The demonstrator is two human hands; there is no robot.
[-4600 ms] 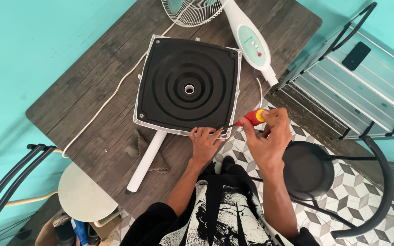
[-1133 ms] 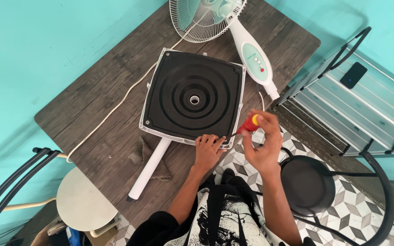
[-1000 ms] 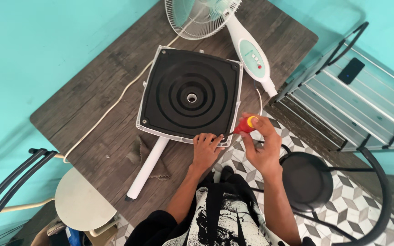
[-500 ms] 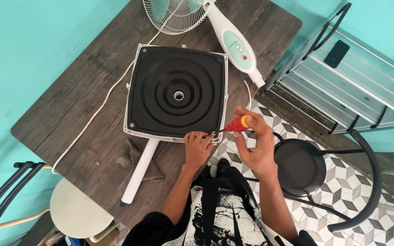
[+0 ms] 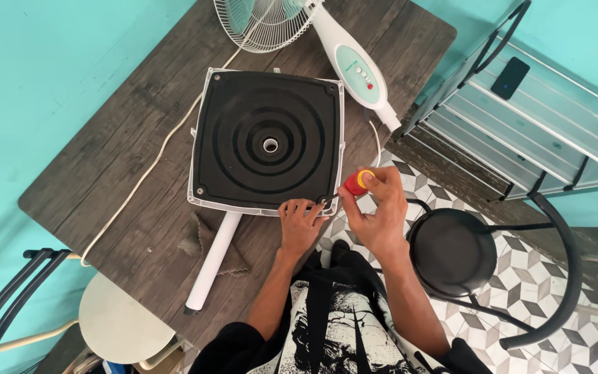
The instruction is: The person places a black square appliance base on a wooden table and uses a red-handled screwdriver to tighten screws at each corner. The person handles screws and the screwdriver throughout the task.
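Observation:
A square black fan base [image 5: 268,142] with a white rim lies upside down on the dark wooden table [image 5: 126,180]. My left hand [image 5: 300,225] rests on the base's near edge, fingertips beside its near right corner. My right hand [image 5: 375,211] grips a screwdriver with a red and yellow handle [image 5: 356,182], its tip pointing at that same corner. A white pole [image 5: 214,260] lies on the table just below the base.
The fan's wire guard [image 5: 264,21] and white control stem [image 5: 356,66] lie at the table's far edge. A white cord [image 5: 140,187] trails left. A black round stool [image 5: 451,253] stands right, a metal rack [image 5: 541,118] beyond it, a pale stool [image 5: 115,322] lower left.
The view has shifted a little across the frames. My right hand stays at the base's near right corner with the screwdriver, and my left hand stays on the near edge.

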